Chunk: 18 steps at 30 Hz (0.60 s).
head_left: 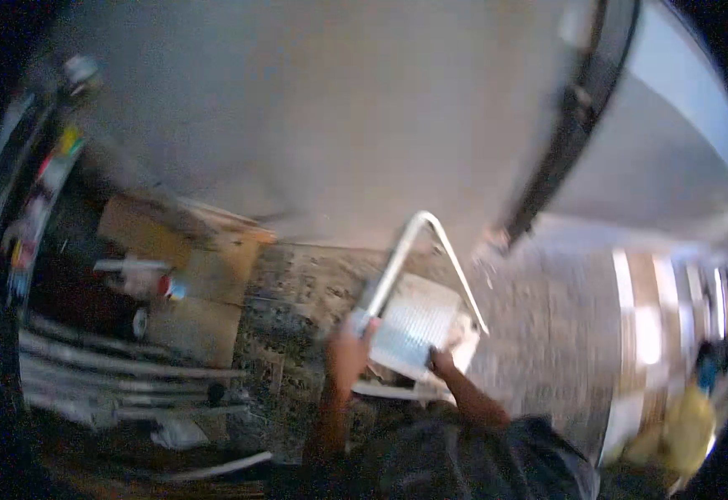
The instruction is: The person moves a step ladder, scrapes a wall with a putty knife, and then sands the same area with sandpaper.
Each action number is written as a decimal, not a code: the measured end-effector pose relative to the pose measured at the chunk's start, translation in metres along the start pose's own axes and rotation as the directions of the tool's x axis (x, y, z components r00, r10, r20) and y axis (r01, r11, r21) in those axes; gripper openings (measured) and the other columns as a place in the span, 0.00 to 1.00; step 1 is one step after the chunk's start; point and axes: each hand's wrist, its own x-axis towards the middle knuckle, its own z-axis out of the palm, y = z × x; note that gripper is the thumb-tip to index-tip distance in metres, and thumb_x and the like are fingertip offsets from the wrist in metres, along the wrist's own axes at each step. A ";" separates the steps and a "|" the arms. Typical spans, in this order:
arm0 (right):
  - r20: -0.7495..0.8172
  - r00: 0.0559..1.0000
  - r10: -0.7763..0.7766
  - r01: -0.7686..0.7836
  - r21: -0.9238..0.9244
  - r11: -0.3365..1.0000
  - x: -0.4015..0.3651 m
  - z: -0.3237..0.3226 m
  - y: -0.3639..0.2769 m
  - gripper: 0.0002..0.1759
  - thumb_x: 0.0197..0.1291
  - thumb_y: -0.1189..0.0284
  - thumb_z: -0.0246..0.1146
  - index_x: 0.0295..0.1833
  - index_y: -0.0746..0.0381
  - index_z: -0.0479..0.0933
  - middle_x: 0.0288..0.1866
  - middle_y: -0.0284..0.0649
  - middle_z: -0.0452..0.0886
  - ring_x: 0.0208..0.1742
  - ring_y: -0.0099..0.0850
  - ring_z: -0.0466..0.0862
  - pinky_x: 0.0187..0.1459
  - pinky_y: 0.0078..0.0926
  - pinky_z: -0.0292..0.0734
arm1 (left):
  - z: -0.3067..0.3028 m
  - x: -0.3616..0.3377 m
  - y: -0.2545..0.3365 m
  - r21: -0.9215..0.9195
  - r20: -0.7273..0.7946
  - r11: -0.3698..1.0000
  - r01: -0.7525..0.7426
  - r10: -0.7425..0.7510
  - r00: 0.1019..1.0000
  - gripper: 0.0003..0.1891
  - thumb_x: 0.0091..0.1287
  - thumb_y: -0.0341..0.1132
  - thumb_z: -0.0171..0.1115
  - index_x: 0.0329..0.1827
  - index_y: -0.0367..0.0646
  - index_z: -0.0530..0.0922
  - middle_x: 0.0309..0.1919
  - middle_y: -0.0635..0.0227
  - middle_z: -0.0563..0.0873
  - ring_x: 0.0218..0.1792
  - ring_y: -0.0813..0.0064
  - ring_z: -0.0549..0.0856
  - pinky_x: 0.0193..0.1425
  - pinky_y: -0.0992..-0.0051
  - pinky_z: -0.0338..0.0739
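Note:
A bent white tube or strip point(424, 218) rises in a narrow upside-down V in front of me. My left hand point(349, 357) is closed round its lower left end. The other end of the tube comes down on the right, beyond my right hand. Beneath and behind it is a pale ribbed panel or box point(418, 321). My right hand point(441, 362) lies at the panel's lower right part, with its fingers curled; motion blur hides whether it grips anything.
Cardboard point(205, 308) lies on the left, beside a dark box or opening with small items. Several long pale strips point(130, 367) lie at the lower left. A dark beam point(564, 133) slants at the upper right. Something yellow point(689, 429) is at the lower right.

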 end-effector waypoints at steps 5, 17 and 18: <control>0.669 0.389 0.633 -0.511 0.728 -0.456 0.018 -0.007 -0.040 0.16 0.62 0.68 0.54 0.22 0.62 0.65 0.14 0.34 0.63 0.11 0.29 0.63 0.14 0.34 0.58 | -0.014 0.004 -0.019 -0.078 0.066 0.997 0.023 -0.018 0.998 0.28 0.58 0.56 0.58 0.46 0.36 0.74 0.31 0.55 0.82 0.32 0.60 0.83 0.35 0.64 0.75; 0.545 0.423 0.724 -0.882 0.430 0.192 0.043 -0.062 -0.045 0.20 0.60 0.60 0.49 0.33 0.67 0.73 0.23 0.43 0.77 0.24 0.35 0.79 0.25 0.36 0.73 | -0.032 -0.015 -0.016 0.050 -0.155 0.985 0.167 -0.157 0.975 0.40 0.50 0.65 0.60 0.49 0.31 0.74 0.39 0.47 0.80 0.40 0.55 0.80 0.45 0.54 0.71; 0.514 0.517 0.684 -0.816 0.057 0.575 0.046 -0.062 -0.036 0.29 0.64 0.54 0.38 0.31 0.65 0.76 0.19 0.42 0.76 0.23 0.36 0.78 0.26 0.40 0.73 | -0.031 -0.018 -0.012 0.133 -0.262 0.973 0.190 -0.151 0.953 0.39 0.51 0.65 0.60 0.47 0.32 0.75 0.37 0.48 0.80 0.39 0.55 0.80 0.44 0.54 0.71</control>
